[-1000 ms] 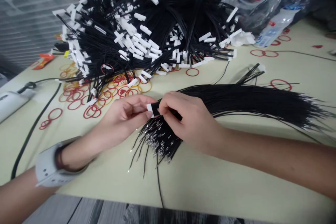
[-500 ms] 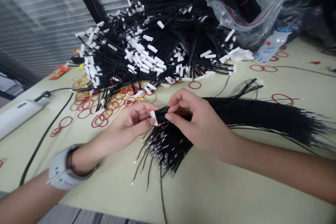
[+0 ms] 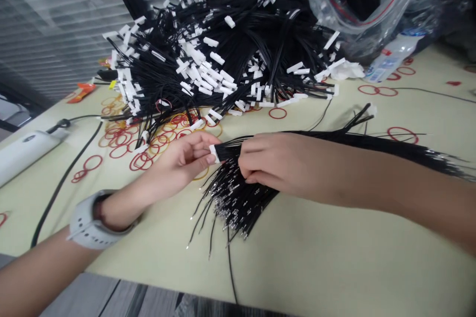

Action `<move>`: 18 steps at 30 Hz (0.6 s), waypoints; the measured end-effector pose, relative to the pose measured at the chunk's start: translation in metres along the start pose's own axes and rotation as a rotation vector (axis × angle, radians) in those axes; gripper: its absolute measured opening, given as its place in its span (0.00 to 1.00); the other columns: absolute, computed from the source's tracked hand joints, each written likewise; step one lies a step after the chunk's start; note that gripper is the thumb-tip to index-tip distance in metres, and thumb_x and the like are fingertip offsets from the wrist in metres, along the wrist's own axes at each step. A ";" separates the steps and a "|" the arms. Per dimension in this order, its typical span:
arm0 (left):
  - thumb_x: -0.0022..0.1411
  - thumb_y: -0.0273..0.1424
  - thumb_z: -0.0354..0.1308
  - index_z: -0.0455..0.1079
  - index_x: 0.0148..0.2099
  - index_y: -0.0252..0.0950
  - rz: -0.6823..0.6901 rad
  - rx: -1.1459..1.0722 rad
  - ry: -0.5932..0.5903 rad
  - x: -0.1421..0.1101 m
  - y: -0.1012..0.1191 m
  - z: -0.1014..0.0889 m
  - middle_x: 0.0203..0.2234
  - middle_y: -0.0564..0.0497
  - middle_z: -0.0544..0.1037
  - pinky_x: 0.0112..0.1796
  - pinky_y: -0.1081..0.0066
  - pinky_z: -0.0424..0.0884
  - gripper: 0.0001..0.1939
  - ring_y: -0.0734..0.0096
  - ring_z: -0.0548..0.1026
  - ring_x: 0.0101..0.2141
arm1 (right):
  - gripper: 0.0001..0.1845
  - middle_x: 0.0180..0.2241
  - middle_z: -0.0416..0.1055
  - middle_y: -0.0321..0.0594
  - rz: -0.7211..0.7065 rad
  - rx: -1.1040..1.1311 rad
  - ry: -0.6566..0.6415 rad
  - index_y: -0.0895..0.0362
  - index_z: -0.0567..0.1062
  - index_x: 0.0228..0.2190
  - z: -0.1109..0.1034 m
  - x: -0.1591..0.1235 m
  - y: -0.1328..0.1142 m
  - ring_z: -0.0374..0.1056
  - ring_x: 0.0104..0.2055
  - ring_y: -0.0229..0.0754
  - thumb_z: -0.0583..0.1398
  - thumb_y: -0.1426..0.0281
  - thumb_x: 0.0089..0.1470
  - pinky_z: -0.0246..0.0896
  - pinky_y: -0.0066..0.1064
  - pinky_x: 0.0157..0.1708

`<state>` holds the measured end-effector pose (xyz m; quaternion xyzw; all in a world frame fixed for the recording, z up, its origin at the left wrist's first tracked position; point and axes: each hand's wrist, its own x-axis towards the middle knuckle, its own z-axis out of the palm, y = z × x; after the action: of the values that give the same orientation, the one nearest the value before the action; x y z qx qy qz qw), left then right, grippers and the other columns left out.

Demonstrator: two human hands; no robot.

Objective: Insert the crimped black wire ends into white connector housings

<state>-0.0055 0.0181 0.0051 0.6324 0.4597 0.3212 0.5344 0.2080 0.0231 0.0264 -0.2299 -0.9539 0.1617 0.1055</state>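
Observation:
A white connector housing is pinched between the thumb and fingers of my left hand. Several black wires run out of its right side. My right hand lies just to the right, its fingers curled closed on the black wires of a thick bundle. How many wires are between those fingertips is hidden. Silvery crimped terminals tip the bundle's near end, which fans out below the two hands. Behind my right forearm the bundle stretches on to the right, with more bare metal tips there.
A large heap of black cables with white connectors lies at the back. Red and yellow rubber bands are scattered in front of it. A clear plastic bag and a plastic bottle stand back right. A white power strip lies at left.
My right hand has drawn back from near the connector, turned over and curled down onto the wire bundle. My left hand keeps hold of the connector. The view has shifted slightly.

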 end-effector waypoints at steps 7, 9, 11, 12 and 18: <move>0.56 0.20 0.56 0.66 0.39 0.34 0.041 -0.066 -0.020 0.000 0.004 0.002 0.27 0.54 0.73 0.27 0.81 0.64 0.08 0.79 0.70 0.27 | 0.06 0.23 0.70 0.29 0.219 0.261 0.208 0.55 0.74 0.26 0.008 0.005 -0.005 0.61 0.23 0.30 0.57 0.74 0.51 0.52 0.25 0.22; 0.56 0.19 0.56 0.67 0.39 0.34 0.029 -0.072 -0.008 -0.001 0.005 0.003 0.28 0.54 0.73 0.28 0.81 0.65 0.08 0.79 0.71 0.28 | 0.06 0.20 0.68 0.29 0.298 0.211 0.303 0.56 0.74 0.24 0.010 0.006 -0.006 0.60 0.21 0.30 0.58 0.74 0.49 0.50 0.25 0.21; 0.56 0.18 0.55 0.67 0.39 0.34 0.019 -0.076 0.008 -0.003 0.007 0.004 0.27 0.54 0.73 0.28 0.82 0.65 0.09 0.80 0.71 0.27 | 0.06 0.18 0.66 0.29 0.345 0.154 0.370 0.57 0.73 0.22 0.011 0.007 -0.006 0.58 0.19 0.30 0.58 0.74 0.49 0.48 0.26 0.20; 0.56 0.18 0.55 0.67 0.40 0.34 0.017 -0.079 0.013 -0.004 0.008 0.004 0.26 0.55 0.73 0.28 0.82 0.65 0.09 0.80 0.70 0.27 | 0.07 0.17 0.65 0.29 0.357 0.136 0.387 0.57 0.72 0.21 0.011 0.007 -0.006 0.57 0.19 0.30 0.58 0.73 0.49 0.47 0.26 0.20; 0.58 0.20 0.56 0.69 0.40 0.33 0.007 -0.114 0.006 -0.007 0.007 0.004 0.27 0.55 0.73 0.29 0.82 0.65 0.07 0.81 0.70 0.27 | 0.07 0.18 0.65 0.29 0.354 0.117 0.388 0.58 0.70 0.20 0.014 0.010 -0.006 0.55 0.19 0.29 0.58 0.74 0.49 0.48 0.27 0.22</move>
<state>-0.0026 0.0102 0.0120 0.6016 0.4402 0.3506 0.5669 0.1931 0.0185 0.0168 -0.4135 -0.8496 0.1855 0.2697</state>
